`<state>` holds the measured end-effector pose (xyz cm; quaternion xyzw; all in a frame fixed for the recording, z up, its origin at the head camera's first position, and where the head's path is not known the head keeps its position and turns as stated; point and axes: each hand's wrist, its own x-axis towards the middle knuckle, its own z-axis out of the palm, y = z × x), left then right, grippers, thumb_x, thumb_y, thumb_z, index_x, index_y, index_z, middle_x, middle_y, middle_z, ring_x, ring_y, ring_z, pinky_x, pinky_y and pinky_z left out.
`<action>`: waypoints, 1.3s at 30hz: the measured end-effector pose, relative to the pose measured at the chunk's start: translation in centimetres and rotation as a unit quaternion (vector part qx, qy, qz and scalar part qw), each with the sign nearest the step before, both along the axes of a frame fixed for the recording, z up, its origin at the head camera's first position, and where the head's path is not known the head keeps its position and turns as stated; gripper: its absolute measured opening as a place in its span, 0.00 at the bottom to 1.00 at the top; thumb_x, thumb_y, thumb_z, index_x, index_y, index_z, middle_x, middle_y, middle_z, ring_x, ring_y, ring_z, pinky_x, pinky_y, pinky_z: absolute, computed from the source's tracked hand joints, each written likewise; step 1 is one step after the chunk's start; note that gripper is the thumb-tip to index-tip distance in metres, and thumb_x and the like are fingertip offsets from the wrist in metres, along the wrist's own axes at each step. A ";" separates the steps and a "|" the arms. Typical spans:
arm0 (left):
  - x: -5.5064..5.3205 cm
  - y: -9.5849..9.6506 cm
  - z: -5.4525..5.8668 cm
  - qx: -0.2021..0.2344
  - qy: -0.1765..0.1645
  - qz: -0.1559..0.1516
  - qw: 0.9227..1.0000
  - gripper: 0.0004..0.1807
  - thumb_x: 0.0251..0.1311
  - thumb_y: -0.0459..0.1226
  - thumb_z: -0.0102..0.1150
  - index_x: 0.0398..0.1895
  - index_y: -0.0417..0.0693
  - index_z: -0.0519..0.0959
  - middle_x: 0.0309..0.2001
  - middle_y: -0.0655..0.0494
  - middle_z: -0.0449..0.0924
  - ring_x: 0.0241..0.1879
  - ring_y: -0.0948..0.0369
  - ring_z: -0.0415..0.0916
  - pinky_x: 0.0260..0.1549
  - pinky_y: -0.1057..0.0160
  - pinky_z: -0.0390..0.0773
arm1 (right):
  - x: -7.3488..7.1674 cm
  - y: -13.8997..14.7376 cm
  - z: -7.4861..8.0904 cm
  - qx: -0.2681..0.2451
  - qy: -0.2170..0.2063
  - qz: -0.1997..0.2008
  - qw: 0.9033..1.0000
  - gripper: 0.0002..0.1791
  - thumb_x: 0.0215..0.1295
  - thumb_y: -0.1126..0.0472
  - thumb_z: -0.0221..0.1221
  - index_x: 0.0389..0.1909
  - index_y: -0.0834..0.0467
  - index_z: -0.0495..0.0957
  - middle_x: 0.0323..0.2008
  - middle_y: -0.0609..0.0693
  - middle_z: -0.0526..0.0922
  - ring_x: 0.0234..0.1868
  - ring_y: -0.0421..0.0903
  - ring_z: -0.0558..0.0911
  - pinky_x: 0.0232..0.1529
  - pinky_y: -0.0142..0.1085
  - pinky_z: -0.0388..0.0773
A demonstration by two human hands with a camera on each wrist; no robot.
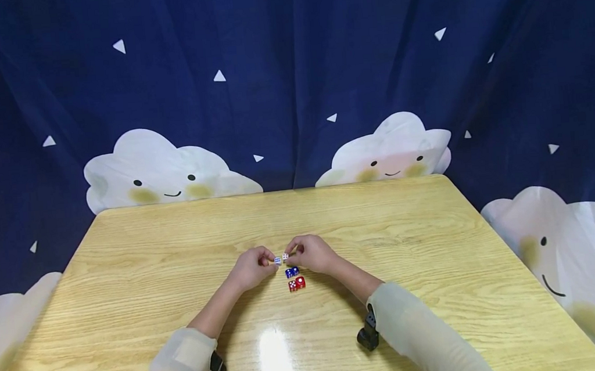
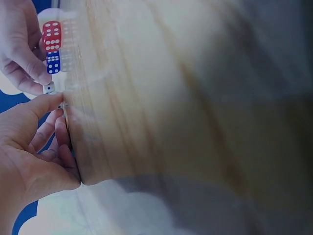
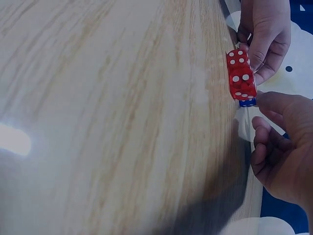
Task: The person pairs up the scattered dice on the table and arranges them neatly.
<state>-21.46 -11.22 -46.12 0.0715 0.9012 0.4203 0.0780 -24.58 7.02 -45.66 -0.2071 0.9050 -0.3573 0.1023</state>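
Note:
Between thumb and fingertips, my left hand (image 1: 251,269) pinches a white die with blue pips (image 1: 278,261). Just right of it, my right hand (image 1: 310,254) pinches another white die (image 1: 285,257); a narrow gap parts the two. Nearer to me, two blue dice (image 1: 292,272) sit side by side on the table, and closer still is a pair of red dice (image 1: 297,284). In the left wrist view the right hand's white die (image 2: 49,88) shows by its fingertips, while fingers mostly cover the left one. Red dice (image 3: 242,73) hide most of the blue dice (image 3: 248,103) in the right wrist view.
The dice and hands are near the middle of a light wooden table (image 1: 175,236). Behind its far edge hangs a dark blue curtain (image 1: 269,94) with printed clouds. A bright glare patch lies on the tabletop between my forearms. Each wrist wears a black camera (image 1: 368,332).

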 end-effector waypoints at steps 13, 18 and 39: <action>0.1 0.1 0.5 0.001 0.000 0.001 1.000 0.09 0.47 0.36 0.62 0.31 0.44 0.75 0.23 0.56 0.68 0.22 0.63 0.63 0.22 0.68 0.64 | -0.2 -0.1 -0.4 0.003 0.012 0.007 1.000 0.08 0.47 0.55 0.65 0.29 0.51 0.79 0.15 0.43 0.70 0.16 0.37 0.66 0.16 0.28 0.62; 0.1 0.2 0.6 0.001 -0.001 0.003 1.000 0.09 0.46 0.36 0.62 0.31 0.43 0.75 0.22 0.56 0.68 0.21 0.63 0.62 0.22 0.68 0.63 | -0.2 -0.2 -0.2 0.009 0.009 0.009 1.000 0.09 0.47 0.55 0.64 0.30 0.51 0.79 0.15 0.44 0.70 0.15 0.37 0.66 0.16 0.28 0.61; -0.1 -0.1 0.2 -0.002 -0.012 -0.003 1.000 0.09 0.48 0.37 0.62 0.32 0.45 0.75 0.22 0.57 0.68 0.19 0.64 0.61 0.20 0.69 0.63 | -0.3 -0.3 -0.3 0.012 -0.013 0.016 1.000 0.09 0.48 0.55 0.64 0.32 0.52 0.79 0.16 0.44 0.71 0.15 0.37 0.66 0.15 0.27 0.61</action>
